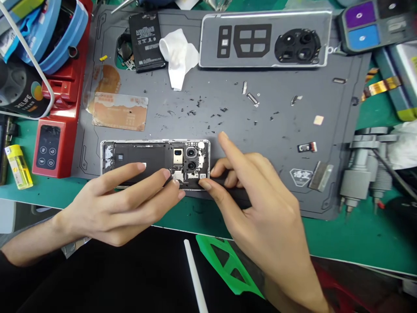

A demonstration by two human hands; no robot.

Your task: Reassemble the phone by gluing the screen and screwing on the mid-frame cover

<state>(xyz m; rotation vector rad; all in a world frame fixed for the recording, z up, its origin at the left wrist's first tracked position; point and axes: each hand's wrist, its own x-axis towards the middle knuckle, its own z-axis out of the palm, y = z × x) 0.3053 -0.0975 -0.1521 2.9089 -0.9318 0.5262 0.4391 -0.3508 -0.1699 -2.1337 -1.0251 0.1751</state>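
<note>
An opened smartphone (146, 152) lies lengthwise on the grey mat, its camera modules (191, 158) and inner parts exposed at the right end. My left hand (127, 204) holds it from the near side, fingertips over the dark inner cover and near edge. With bent fingers and thumb, my right hand (257, 195) grips the phone's near right corner; its index finger stretches out over the mat. Something dark shows beneath the right hand, too hidden to make out. Beyond the phone, small black scraps (192, 113) are scattered about.
At the back are a removed back cover (241, 61), a black battery (146, 41) and a white wipe (179, 54). A red device (50, 148) and yellow lighter (20, 167) stand left. Grey tools (358, 169) lie right. Small metal parts (252, 99) dot the mat (163, 98).
</note>
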